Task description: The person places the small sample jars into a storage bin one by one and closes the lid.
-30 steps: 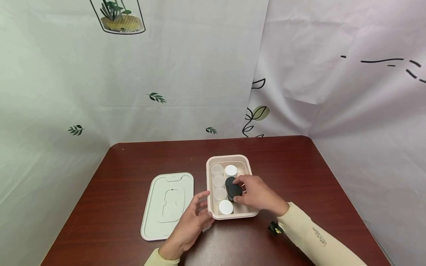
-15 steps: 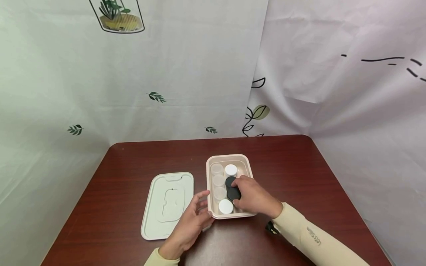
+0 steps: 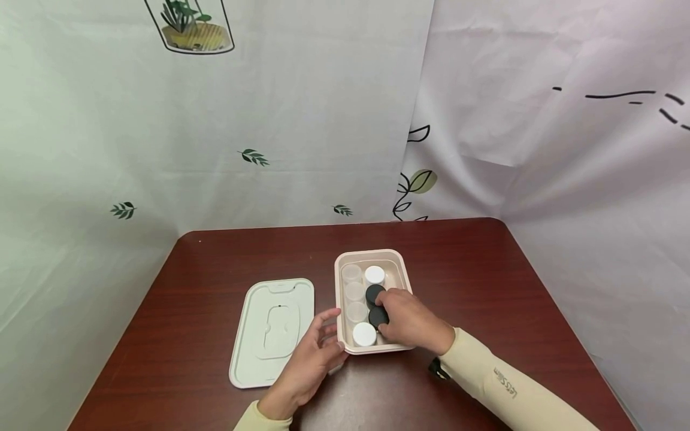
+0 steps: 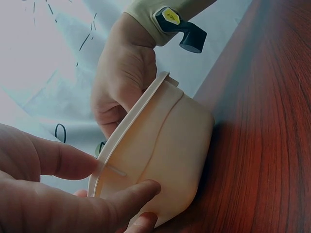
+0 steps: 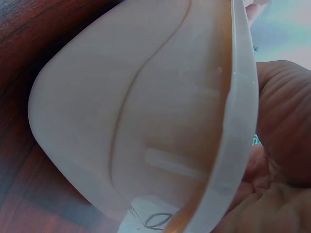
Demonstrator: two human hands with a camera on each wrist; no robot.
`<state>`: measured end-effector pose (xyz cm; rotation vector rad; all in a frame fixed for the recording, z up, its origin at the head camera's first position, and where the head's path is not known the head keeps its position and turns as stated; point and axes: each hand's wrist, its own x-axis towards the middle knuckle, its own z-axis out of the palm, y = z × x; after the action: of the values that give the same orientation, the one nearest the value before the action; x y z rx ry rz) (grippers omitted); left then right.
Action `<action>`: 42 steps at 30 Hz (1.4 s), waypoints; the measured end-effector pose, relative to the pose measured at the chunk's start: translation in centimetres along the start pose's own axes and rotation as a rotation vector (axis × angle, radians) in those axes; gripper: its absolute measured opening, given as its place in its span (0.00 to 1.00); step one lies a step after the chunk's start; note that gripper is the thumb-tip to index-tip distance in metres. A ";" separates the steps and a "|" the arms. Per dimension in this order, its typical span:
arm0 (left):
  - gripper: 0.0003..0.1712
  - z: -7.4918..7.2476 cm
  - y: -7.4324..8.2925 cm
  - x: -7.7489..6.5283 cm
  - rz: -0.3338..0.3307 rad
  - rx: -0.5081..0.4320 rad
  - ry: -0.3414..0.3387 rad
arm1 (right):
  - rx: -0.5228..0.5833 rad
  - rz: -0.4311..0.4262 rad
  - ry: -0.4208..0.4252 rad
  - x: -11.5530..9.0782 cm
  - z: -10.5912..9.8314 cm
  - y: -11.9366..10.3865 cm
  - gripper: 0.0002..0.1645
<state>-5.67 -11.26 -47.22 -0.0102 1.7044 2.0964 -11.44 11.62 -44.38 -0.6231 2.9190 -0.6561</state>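
In the head view, a beige box (image 3: 399, 341) stands on the table, holding several small round containers. My right hand (image 3: 414, 319) reaches over its right wall and pinches a black-lidded jar (image 3: 377, 318) between thumb and fingers. Behind that jar sits another black-lidded jar (image 3: 374, 294). White-lidded jars stand at the row's far end (image 3: 374, 275) and near end (image 3: 365, 334). Along the left are several clear-topped cups (image 3: 354, 292). My left hand (image 3: 311, 362) rests extended fingers against the box's outer left wall (image 4: 165, 145). The right wrist view hides the right fingertips behind the box wall (image 5: 160, 107).
A pale flat lid (image 3: 269, 335) lies on the table left of the box. Dark reddish wood (image 3: 485, 287) forms the tabletop. White printed cloth (image 3: 302, 120) hangs behind and at the sides.
My right hand has lowered the held black-lidded jar into the box, between the other black-lidded jar and the near white-lidded one. The left hand stays against the box.
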 end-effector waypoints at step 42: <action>0.34 -7.7 2.4 -3.5 0.033 0.118 0.266 | 0.606 -0.094 0.078 -0.9 2.4 -7.3 0.34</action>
<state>-5.30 -19.94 -45.84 -0.2361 1.9923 2.0896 -7.53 5.07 -43.41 -0.6588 2.5426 -1.5143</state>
